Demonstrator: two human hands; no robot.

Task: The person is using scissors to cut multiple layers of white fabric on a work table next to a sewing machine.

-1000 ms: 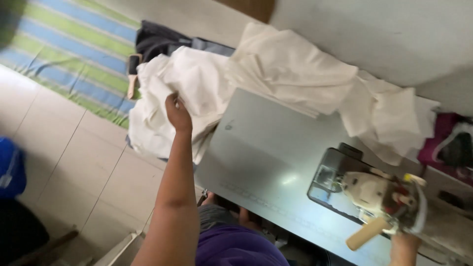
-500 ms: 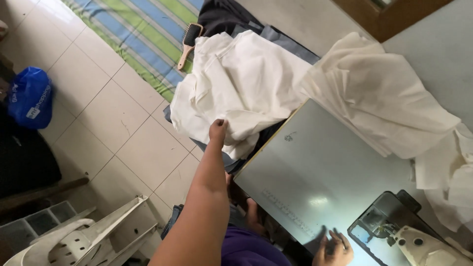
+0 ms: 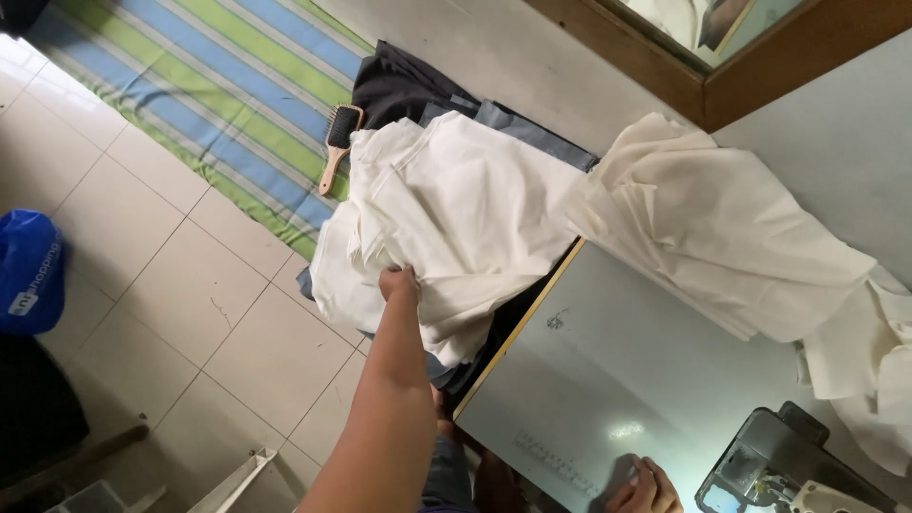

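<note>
Matt, creased cream cloth (image 3: 456, 218) spills off a smooth grey worktop (image 3: 646, 380) with a faint sheen, its edge trimmed in pale wood. Glazed beige floor tiles (image 3: 190, 313) reflect the light beside a woven striped mat (image 3: 209, 85) in green and blue. A wooden hairbrush (image 3: 337, 142) lies near dark, soft fabric (image 3: 399, 90).

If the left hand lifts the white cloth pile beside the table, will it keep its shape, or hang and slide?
The white cloth pile lies in soft folds and creases, so it would probably sag and hang from the left hand, not hold its shape. It seems light for its bulk. Part of it drapes over the table edge, so a pull may drag more cloth along.
</note>
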